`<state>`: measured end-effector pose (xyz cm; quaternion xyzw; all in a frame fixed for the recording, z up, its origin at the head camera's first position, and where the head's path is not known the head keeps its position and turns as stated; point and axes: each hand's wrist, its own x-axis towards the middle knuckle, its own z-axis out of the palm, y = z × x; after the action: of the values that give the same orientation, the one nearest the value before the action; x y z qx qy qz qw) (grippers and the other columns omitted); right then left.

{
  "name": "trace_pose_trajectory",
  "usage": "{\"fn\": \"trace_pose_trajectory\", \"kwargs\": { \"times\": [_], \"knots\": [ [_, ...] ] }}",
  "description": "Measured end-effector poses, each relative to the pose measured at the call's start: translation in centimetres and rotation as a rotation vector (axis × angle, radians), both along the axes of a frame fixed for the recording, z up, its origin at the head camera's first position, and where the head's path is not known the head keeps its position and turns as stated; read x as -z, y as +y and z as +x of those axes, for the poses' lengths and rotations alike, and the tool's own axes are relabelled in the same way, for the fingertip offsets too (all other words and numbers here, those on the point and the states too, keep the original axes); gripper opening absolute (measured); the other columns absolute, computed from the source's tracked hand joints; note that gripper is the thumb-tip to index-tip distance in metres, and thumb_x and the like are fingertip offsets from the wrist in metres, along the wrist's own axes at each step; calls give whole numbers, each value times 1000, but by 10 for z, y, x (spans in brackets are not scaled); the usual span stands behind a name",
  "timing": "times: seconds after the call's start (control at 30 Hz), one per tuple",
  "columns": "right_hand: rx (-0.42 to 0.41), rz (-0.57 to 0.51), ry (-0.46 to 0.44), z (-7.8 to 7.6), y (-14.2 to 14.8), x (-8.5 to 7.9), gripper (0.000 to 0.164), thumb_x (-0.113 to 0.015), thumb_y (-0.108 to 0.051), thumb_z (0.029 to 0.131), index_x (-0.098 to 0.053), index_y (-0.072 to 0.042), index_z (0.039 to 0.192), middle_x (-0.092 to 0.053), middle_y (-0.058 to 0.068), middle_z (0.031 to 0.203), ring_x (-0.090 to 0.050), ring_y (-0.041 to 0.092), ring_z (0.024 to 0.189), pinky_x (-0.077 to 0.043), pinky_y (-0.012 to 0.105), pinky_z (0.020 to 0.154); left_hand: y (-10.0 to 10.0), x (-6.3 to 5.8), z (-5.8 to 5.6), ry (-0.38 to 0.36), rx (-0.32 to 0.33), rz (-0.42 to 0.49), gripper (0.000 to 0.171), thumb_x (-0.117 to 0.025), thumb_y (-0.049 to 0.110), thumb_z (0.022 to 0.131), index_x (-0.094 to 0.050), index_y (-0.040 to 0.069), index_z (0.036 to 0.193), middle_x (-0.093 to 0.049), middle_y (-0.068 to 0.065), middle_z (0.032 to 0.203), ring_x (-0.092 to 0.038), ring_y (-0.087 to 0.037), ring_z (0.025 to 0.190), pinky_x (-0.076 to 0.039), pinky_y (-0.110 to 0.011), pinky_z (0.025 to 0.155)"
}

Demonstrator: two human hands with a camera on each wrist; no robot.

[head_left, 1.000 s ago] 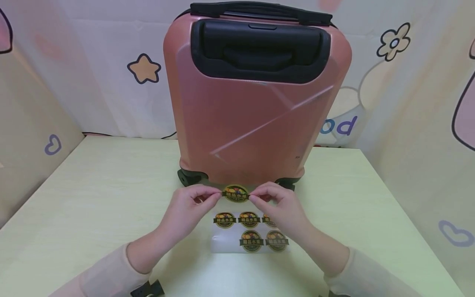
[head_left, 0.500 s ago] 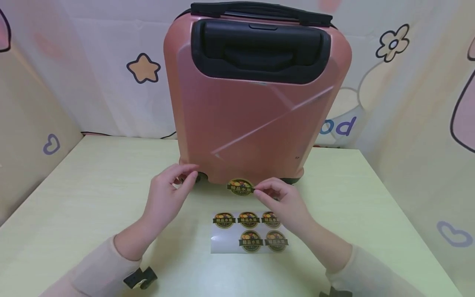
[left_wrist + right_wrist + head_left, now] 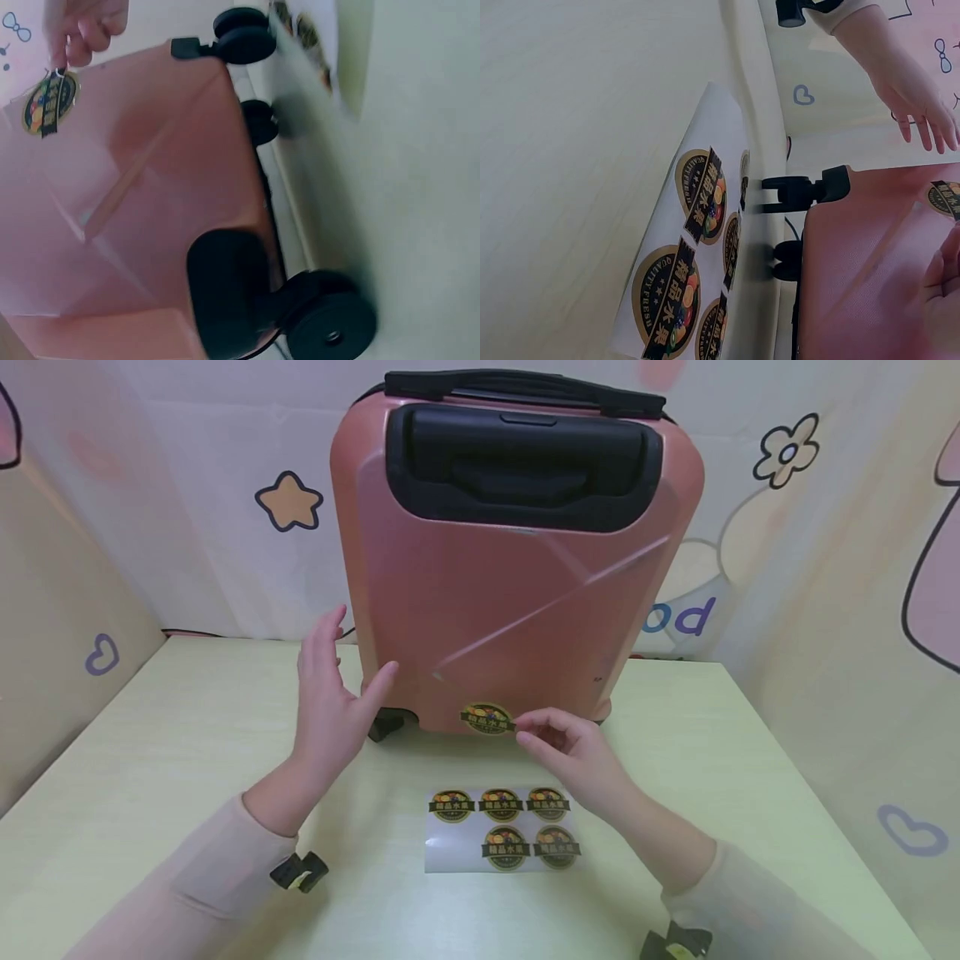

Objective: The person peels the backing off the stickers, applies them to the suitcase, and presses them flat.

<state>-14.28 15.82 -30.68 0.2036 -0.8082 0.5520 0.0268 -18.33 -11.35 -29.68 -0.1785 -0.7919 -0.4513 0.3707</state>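
Pale backdrop (image 3: 195,468) with cartoon prints, behind a light surface (image 3: 187,735). Before the lower part of a pink suitcase (image 3: 480,602), one round black-and-gold sticker (image 3: 487,719) with a dark band and fruit, printed face toward the head camera; impossible to tell whether touching the suitcase or just short of it. Pinched at its right end between thumb and fingertips of the right hand (image 3: 573,756). Well apart from that, near the suitcase's lower left side, the raised left hand (image 3: 330,702), thumb and fingers spread. Nearer the head camera, on the surface, a white sheet (image 3: 453,853) with five matching stickers (image 3: 501,806), three in the far row, two in the near. Behind, the suitcase upright on black wheels (image 3: 330,326), black handle (image 3: 525,460) at the top. On both arms, pale sleeves (image 3: 225,860).
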Motion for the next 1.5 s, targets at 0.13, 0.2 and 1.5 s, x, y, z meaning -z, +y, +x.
{"fn": "trace_pose_trajectory", "kwargs": {
  "times": [0.13, 0.2, 1.5],
  "knots": [
    [-2, 15, -35, 1, 2, -1, 21, -62, -10, 90, -63, 0, 108, -62, 7, 93, -56, 22, 78, -48, 24, 67, 3, -9, -10, -60, -30, -38, 89, -71, 30, 82, -15, 7, 148, -21, -11, 149, -21, -22, 134, -25, -47, 106],
    [-12, 20, -38, 1, 2, -1, 21, -61, -10, 90, -62, 0, 109, -62, 6, 92, -56, 23, 76, -48, 25, 65, 4, -14, -15, -100, -38, -34, 96, -71, 36, 81, -9, 10, 149, -14, -7, 152, -15, -19, 137, -23, -47, 107],
    [-190, -47, 38, -21, -24, -73, 38, -55, -8, 93, -45, -7, 130, -49, 11, 71, -45, 23, 61, -38, 33, 54, 11, -47, -34, -231, 162, 171, 107, -78, 28, 75, -2, 21, 150, -23, 7, 150, -31, -10, 130, -32, -32, 104]
  ]
}}
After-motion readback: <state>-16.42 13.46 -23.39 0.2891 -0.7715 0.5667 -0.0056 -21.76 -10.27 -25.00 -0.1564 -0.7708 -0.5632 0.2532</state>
